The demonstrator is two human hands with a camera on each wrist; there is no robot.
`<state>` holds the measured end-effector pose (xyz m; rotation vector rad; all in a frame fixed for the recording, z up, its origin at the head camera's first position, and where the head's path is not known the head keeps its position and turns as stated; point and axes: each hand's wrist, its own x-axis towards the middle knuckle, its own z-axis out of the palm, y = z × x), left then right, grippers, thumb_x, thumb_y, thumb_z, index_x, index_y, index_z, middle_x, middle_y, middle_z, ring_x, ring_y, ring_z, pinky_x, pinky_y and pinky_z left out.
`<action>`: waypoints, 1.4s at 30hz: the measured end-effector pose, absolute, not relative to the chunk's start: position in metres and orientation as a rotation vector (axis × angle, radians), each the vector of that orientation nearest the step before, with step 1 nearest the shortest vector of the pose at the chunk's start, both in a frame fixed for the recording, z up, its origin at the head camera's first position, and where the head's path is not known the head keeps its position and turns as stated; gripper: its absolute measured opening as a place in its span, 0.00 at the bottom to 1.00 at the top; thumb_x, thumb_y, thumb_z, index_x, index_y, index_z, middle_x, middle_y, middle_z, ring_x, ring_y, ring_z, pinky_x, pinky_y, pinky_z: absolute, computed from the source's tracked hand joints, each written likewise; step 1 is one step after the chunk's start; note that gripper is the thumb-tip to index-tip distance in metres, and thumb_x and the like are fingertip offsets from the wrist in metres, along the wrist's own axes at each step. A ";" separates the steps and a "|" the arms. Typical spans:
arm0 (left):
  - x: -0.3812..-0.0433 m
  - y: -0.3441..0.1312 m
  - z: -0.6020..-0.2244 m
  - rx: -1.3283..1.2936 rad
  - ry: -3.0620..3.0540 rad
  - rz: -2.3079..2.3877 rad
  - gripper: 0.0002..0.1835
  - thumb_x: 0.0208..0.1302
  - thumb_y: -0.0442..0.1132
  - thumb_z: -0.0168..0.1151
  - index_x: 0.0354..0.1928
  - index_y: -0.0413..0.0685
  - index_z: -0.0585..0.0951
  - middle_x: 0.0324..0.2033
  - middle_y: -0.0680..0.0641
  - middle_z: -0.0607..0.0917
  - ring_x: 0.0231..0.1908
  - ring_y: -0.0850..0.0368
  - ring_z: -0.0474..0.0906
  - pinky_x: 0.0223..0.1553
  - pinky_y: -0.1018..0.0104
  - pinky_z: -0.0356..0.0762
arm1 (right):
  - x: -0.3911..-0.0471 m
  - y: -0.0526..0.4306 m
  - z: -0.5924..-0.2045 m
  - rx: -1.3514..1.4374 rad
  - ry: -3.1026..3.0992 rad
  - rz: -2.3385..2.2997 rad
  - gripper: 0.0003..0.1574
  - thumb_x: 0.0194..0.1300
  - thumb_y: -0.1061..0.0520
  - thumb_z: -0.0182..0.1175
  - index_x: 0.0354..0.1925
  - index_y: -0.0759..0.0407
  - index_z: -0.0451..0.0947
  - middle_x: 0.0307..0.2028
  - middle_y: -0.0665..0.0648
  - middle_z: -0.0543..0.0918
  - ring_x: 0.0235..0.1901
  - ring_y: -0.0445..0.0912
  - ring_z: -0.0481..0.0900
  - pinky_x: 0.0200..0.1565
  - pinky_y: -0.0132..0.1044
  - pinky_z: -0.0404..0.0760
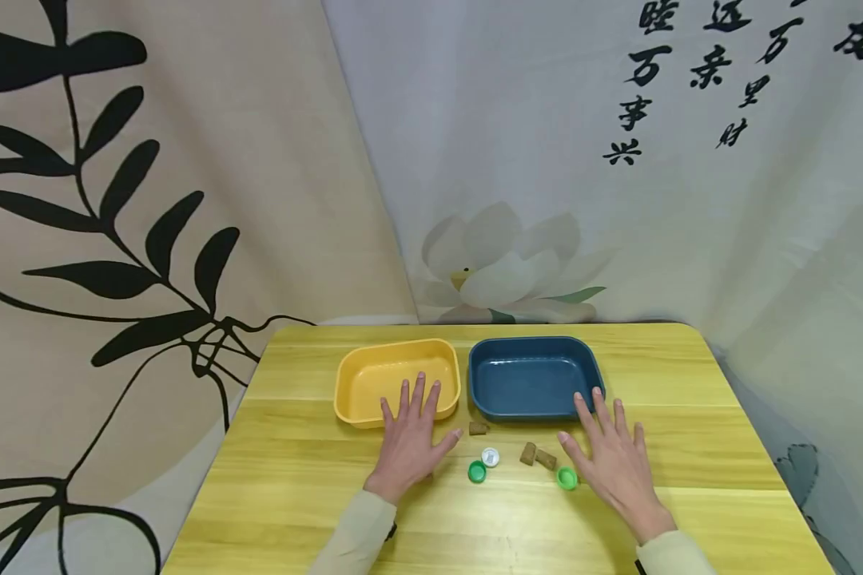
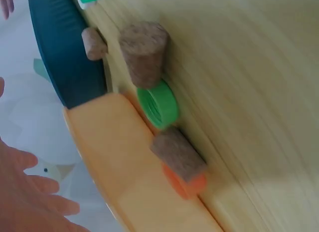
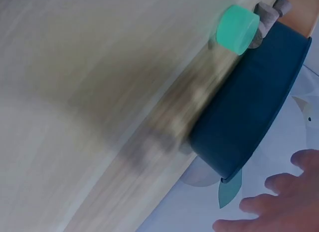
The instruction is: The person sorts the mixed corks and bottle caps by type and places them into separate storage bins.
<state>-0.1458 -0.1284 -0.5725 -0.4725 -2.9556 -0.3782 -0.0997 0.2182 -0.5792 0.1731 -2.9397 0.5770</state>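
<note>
My left hand [image 1: 411,447] is spread with straight fingers, its fingertips over the yellow tray [image 1: 345,391]. My right hand [image 1: 618,467] is likewise spread, at the front right corner of the blue tray [image 1: 535,379]. Neither holds anything; whether either touches a tray is unclear. Between them lie brown corks [image 1: 528,454], a white cap [image 1: 491,457], a dark green cap [image 1: 477,471] and a light green cap [image 1: 566,478] near my right thumb. The left wrist view adds an orange cap [image 2: 184,182] beside a cork [image 2: 178,153], both covered by my hand in the head view.
Both trays stand side by side toward the back of the wooden table [image 1: 690,511]. Behind it hangs a pale cloth [image 1: 518,144] with a flower and black characters. A beige cloth [image 1: 280,200] with black leaves hangs at the left.
</note>
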 end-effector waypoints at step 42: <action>-0.184 -0.052 -0.585 -0.510 -3.020 -0.109 0.46 0.73 0.73 0.45 0.79 0.46 0.65 0.80 0.44 0.58 0.78 0.34 0.52 0.68 0.21 0.51 | -0.081 0.194 -0.592 0.303 -3.077 0.398 0.41 0.70 0.33 0.62 0.67 0.59 0.77 0.69 0.67 0.75 0.69 0.72 0.67 0.62 0.74 0.67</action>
